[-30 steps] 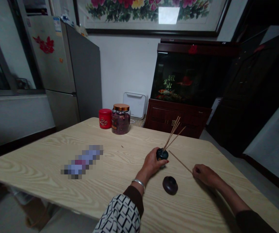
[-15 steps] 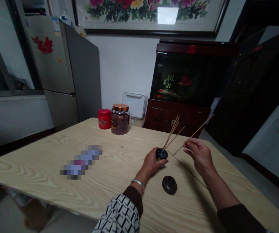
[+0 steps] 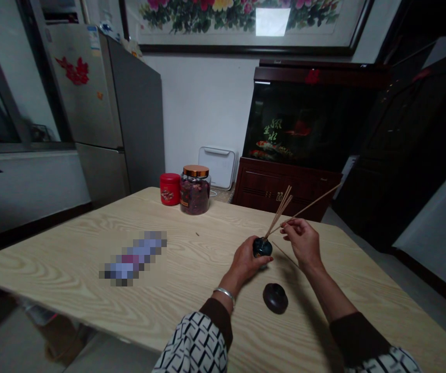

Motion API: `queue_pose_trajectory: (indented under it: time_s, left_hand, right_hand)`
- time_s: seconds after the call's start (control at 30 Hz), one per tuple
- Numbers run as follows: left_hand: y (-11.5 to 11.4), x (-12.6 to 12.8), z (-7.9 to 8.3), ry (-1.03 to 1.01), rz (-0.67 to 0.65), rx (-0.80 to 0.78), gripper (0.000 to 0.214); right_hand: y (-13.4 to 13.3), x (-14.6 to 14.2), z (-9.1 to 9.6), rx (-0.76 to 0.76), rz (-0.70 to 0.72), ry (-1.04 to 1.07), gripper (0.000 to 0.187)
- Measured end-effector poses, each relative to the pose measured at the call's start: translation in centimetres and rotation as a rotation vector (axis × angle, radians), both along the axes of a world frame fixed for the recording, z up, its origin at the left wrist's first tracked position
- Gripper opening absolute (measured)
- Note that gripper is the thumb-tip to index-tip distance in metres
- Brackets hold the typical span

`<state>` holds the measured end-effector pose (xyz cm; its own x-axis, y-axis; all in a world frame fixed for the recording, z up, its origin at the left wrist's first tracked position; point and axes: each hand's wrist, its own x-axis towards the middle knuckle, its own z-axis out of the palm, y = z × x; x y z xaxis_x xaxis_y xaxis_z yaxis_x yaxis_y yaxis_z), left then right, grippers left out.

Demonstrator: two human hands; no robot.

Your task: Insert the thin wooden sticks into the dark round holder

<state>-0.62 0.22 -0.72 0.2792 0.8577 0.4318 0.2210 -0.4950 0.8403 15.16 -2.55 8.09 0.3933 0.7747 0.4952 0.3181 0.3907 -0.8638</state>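
My left hand (image 3: 247, 260) grips a small dark bottle (image 3: 262, 247) standing on the wooden table (image 3: 176, 269). Several thin reed sticks (image 3: 282, 210) rise from the bottle's neck and lean to the right. My right hand (image 3: 302, 241) pinches another stick (image 3: 312, 203) just right of the bottle, its lower tip close to the bottle's mouth. One more stick (image 3: 285, 254) lies flat on the table under my right hand. A dark round cap (image 3: 275, 298) rests on the table in front of the bottle.
A red tin (image 3: 170, 189) and a glass jar (image 3: 195, 196) with a copper lid stand at the table's far edge. A blurred-out object (image 3: 133, 258) lies at the left. Behind are a fridge (image 3: 102, 109), a fish tank (image 3: 304, 124) on a cabinet, and a white box (image 3: 216, 167).
My right hand lifted a stick off the table and carried it left, up to the bottle's mouth. My left hand has stayed on the bottle.
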Motion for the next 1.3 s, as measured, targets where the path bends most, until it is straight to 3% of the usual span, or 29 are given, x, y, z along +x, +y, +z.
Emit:
queue_pose_trajectory:
  time_s: [0.13,0.3,0.77,0.9,0.97,1.13,1.3]
  left_hand:
    - [-0.1,0.1,0.1,0.005,-0.007,-0.002,0.058]
    - [0.0,0.1,0.1,-0.013,-0.018,-0.014,0.058]
    - [0.1,0.1,0.1,0.026,-0.035,-0.006,0.056]
    - [0.2,0.0,-0.1,-0.008,-0.04,-0.015,0.059]
    - [0.1,0.0,-0.1,-0.027,-0.042,-0.013,0.06]
    - [0.1,0.1,-0.3,-0.04,-0.01,-0.026,0.063]
    - [-0.2,0.0,0.0,-0.027,-0.015,-0.014,0.06]
  right_hand:
    - [-0.1,-0.3,1.0,0.032,-0.024,-0.176,0.025]
    - [-0.4,-0.3,1.2,0.034,-0.046,-0.226,0.024]
    - [0.6,-1.0,-1.8,-0.251,0.051,-0.499,0.018]
    - [0.4,1.3,-2.2,-0.317,0.077,-0.477,0.024]
    - [-0.5,3.6,-2.4,-0.363,0.02,-0.513,0.025]
    - [-4.4,8.3,-4.1,-0.61,-0.18,-1.103,0.02]
    - [-6.0,7.9,-5.7,-0.723,-0.2,-1.421,0.027]
